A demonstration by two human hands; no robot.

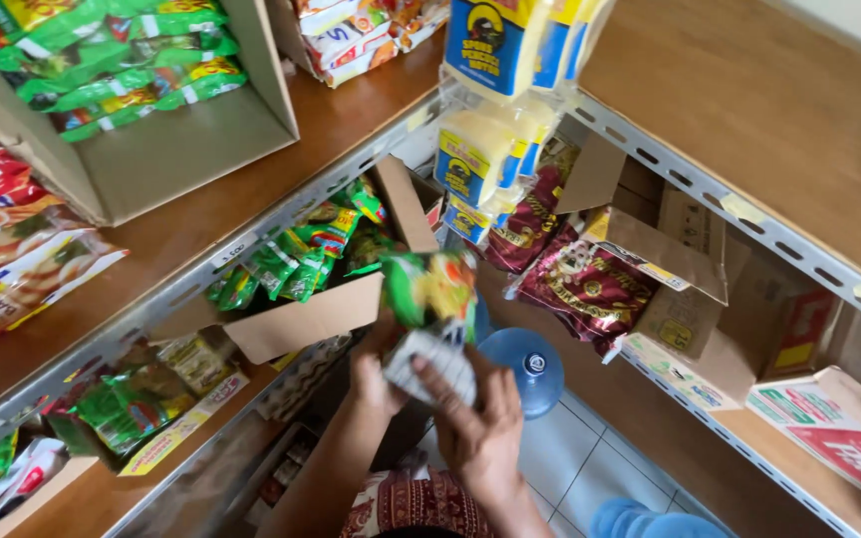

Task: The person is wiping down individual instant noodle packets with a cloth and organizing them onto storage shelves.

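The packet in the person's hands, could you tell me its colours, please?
Mostly green with yellow-orange, the packet shows in the head view.

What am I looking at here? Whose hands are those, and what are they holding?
The picture comes from a camera worn on a person's head, so you look down just as they do. The two hands at the bottom are their own: the left hand and the right hand. Together they hold a green and yellow snack packet, a bit blurred.

Around them are metal shelves with wooden boards, meeting in a corner. An open cardboard box on the left shelf holds more green packets. Dark red bags lie on the right shelf, and yellow and blue packets hang above. Down on the tiled floor stands a blue water jug.
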